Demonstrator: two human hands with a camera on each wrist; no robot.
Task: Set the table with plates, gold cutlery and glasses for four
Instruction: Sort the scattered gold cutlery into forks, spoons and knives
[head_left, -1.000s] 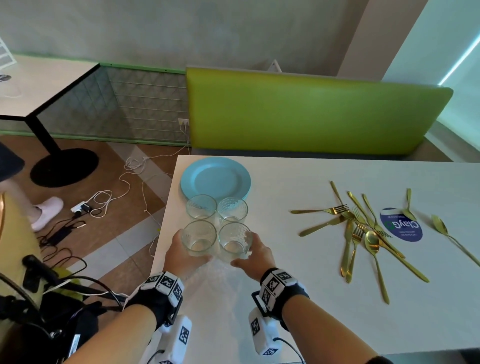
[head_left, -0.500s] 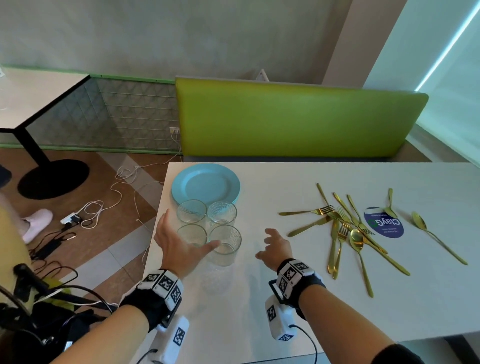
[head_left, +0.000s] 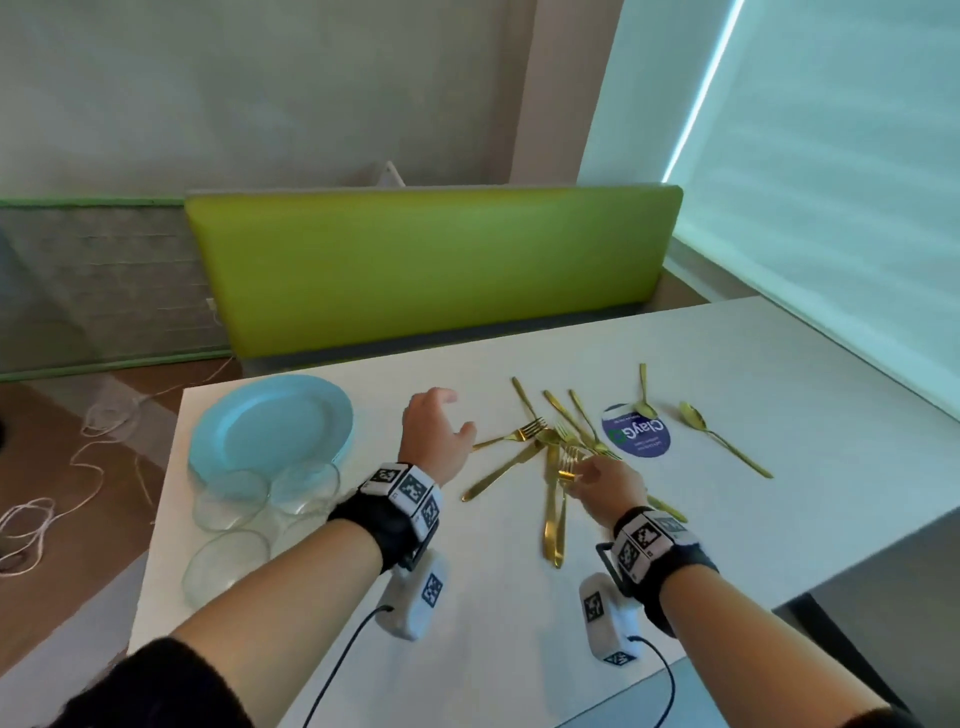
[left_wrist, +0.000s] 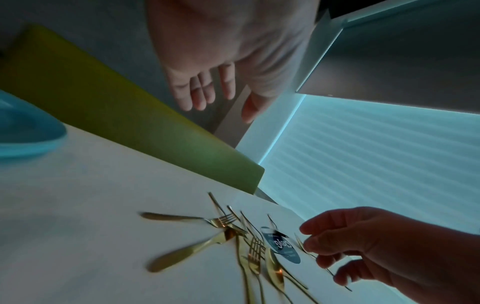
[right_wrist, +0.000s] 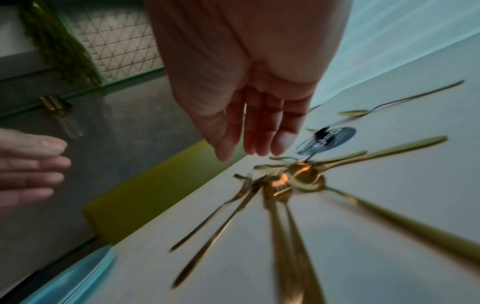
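A heap of gold cutlery (head_left: 550, 457) lies in the middle of the white table (head_left: 493, 597): several forks, knives and spoons crossing one another. Two more gold spoons (head_left: 722, 439) lie apart at the right. My right hand (head_left: 576, 475) hovers over the heap with its fingers stretched out and nothing in them (right_wrist: 254, 148). My left hand (head_left: 457, 413) hangs open just left of the heap, also empty (left_wrist: 215, 98). A stack of light blue plates (head_left: 270, 431) sits at the table's left, with several clear glasses (head_left: 234, 501) in front of it.
A round blue sticker (head_left: 636, 431) is on the table beside the cutlery. A green bench back (head_left: 431, 270) runs along the far side. Cables (head_left: 62, 467) lie on the floor beyond the table's left edge. A window blind is at the right.
Both hands have let go of the glasses and moved right to the cutlery heap. The glasses stay by the plates. The head view has swung to the right.
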